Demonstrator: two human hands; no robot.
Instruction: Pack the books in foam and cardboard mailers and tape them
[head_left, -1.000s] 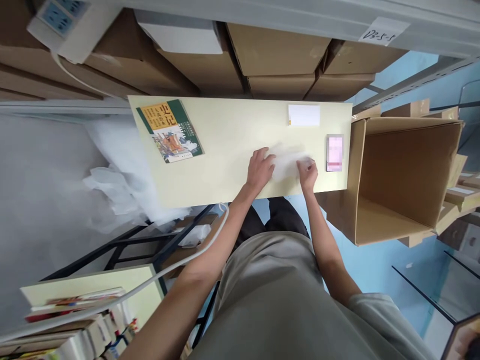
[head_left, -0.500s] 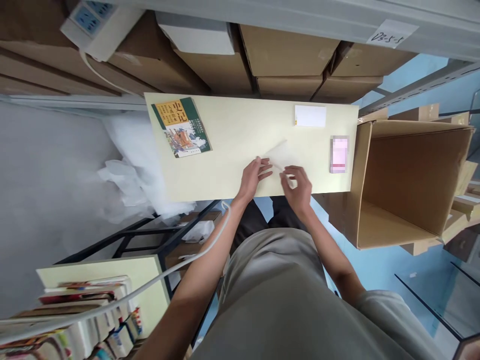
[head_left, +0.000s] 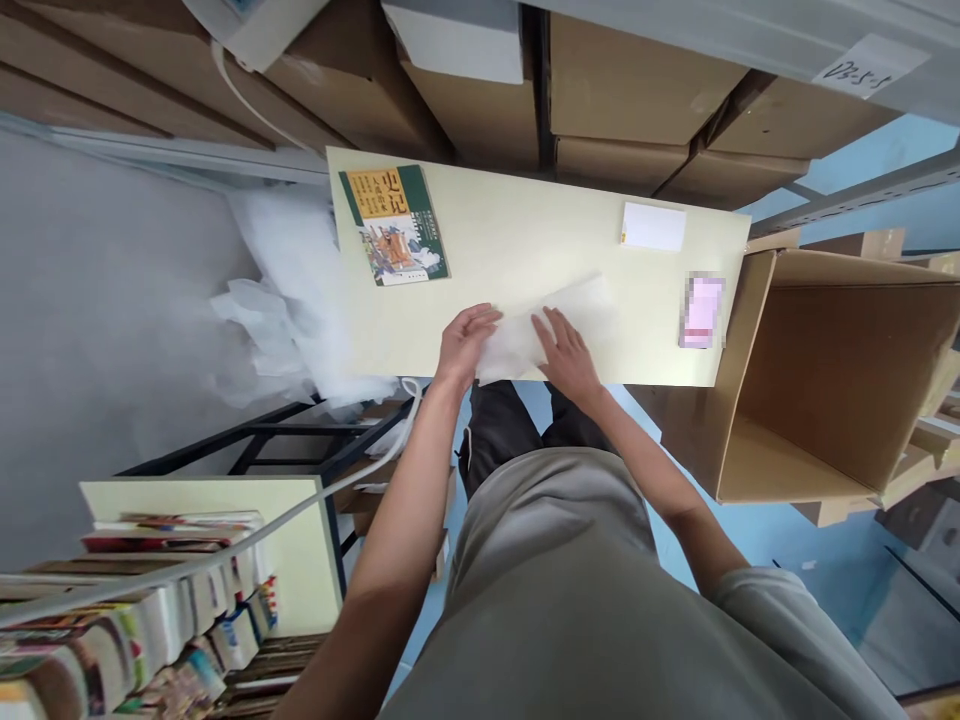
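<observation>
A thin white translucent sheet [head_left: 517, 340], like plastic or foam wrapping, lies spread at the front of the cream table [head_left: 517, 220]. Its left edge is in the fingers of my left hand [head_left: 466, 342], which is closed on it. My right hand [head_left: 568, 355] rests flat on the sheet with its fingers spread. To the left of the hands lies a green and yellow book [head_left: 395, 225], cover up. A small white box [head_left: 652, 227] sits at the back right, and a pink pixelated item [head_left: 702, 312] lies near the right end.
An open cardboard box [head_left: 825, 380] stands against the table's right end. Cardboard boxes [head_left: 637, 80] fill the shelf behind. White wrapping material [head_left: 277, 320] hangs at the left. A book rack [head_left: 187, 600] is at the lower left, with a white cable [head_left: 352, 478] crossing it.
The sheet has been spread wider and pulled toward the table's front edge. My left hand moved left with its edge; my right hand went from a pinch to flat. The view shifted slightly.
</observation>
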